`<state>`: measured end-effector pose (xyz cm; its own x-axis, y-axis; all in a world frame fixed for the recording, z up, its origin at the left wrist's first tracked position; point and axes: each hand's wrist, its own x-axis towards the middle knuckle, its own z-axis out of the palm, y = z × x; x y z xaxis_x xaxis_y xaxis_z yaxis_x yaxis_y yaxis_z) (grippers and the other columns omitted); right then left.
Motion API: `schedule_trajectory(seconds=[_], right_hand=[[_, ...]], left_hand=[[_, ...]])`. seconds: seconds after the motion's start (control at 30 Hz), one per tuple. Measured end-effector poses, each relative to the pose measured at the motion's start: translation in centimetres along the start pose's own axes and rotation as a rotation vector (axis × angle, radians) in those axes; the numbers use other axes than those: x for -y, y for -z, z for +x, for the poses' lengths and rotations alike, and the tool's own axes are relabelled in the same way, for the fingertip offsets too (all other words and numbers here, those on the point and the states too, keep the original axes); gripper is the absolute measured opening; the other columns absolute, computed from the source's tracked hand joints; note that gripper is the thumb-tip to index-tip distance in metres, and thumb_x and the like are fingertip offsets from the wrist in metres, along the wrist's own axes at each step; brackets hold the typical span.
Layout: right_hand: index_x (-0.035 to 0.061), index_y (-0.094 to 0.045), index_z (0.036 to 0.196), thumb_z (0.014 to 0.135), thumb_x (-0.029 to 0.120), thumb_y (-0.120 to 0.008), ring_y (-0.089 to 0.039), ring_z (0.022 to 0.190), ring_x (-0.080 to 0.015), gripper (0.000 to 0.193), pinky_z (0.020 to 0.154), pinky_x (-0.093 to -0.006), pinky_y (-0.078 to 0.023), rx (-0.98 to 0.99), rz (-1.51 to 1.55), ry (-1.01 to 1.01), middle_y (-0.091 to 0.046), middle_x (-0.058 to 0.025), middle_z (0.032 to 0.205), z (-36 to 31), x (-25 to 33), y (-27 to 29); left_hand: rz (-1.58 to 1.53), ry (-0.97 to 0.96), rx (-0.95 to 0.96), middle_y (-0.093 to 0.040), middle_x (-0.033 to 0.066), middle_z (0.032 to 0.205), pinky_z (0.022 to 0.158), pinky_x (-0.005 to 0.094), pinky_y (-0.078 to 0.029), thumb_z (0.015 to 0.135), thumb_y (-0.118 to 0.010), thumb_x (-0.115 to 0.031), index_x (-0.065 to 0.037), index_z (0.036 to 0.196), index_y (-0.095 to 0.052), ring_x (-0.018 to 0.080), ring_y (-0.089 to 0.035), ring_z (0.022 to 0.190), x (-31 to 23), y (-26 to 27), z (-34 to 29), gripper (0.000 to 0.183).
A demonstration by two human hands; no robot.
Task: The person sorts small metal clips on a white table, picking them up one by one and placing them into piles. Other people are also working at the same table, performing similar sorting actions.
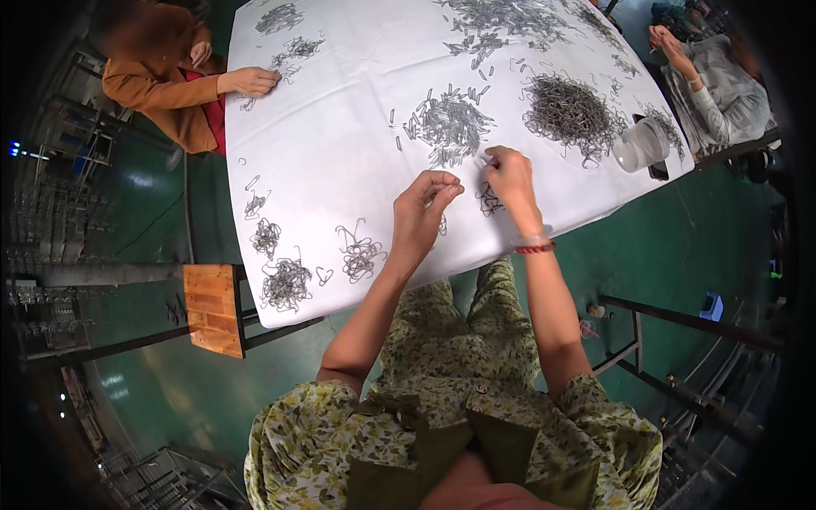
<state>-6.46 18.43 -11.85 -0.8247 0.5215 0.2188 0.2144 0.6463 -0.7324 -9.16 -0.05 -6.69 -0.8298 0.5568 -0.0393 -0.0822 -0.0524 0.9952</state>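
Observation:
My left hand is over the near middle of the white-covered table, with thumb and fingertips pressed together. What it pinches, if anything, is too small to make out. Just to its right, my right hand has its fingers curled in a pinch at the near edge of a pile of short silver metal pieces. Whatever lies between those fingertips cannot be told either. Beside the right wrist rests a small cluster of dark bent wire pieces. A few more wire pieces show partly behind my left hand.
A big heap of wire hooks lies to the right, beside a clear plastic cup. Several small hook piles line the left edge. One person's hand reaches in at far left; another person sits at far right. A wooden stool stands left.

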Motion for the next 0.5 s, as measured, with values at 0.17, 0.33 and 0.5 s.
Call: schedule_trajectory(seconds=[0.17,0.33,0.5], right_hand=[[-0.0045,-0.069,0.090,0.077,0.005,-0.070,-0.056,0.062,-0.0098,0.016,0.058,-0.0230,-0.045,0.093,0.673,-0.272,-0.067,-0.0080,0.073,-4.3,5.2,7.7],[-0.0041,-0.068,0.091,0.078,0.002,-0.071,-0.053,0.064,-0.0080,0.014,0.059,-0.0205,-0.043,-0.061,0.858,-0.265,-0.065,-0.0045,0.075,-6.5,5.5,10.0],[-0.0040,-0.068,0.092,0.079,0.002,-0.070,-0.055,0.068,-0.0077,0.014,0.061,-0.0207,-0.044,-0.140,0.877,-0.226,-0.066,-0.0050,0.080,-6.9,4.3,11.3]], left_hand=[[0.005,-0.004,0.107,-0.065,0.0062,0.092,0.082,0.0257,-0.047,0.089,-0.061,-0.007,0.001,0.100,-0.060,0.0117,-0.062,0.089,0.3,-3.0,1.5,0.013],[-0.075,0.018,0.250,-0.066,0.0047,0.088,0.082,0.0246,-0.047,0.090,-0.061,-0.008,0.000,0.100,-0.060,0.0094,-0.060,0.086,-0.6,-6.6,1.2,0.014],[-0.077,0.013,0.313,-0.066,0.0047,0.090,0.082,0.0248,-0.047,0.090,-0.061,-0.009,0.001,0.101,-0.060,0.0091,-0.060,0.087,-1.2,-8.2,1.1,0.014]])
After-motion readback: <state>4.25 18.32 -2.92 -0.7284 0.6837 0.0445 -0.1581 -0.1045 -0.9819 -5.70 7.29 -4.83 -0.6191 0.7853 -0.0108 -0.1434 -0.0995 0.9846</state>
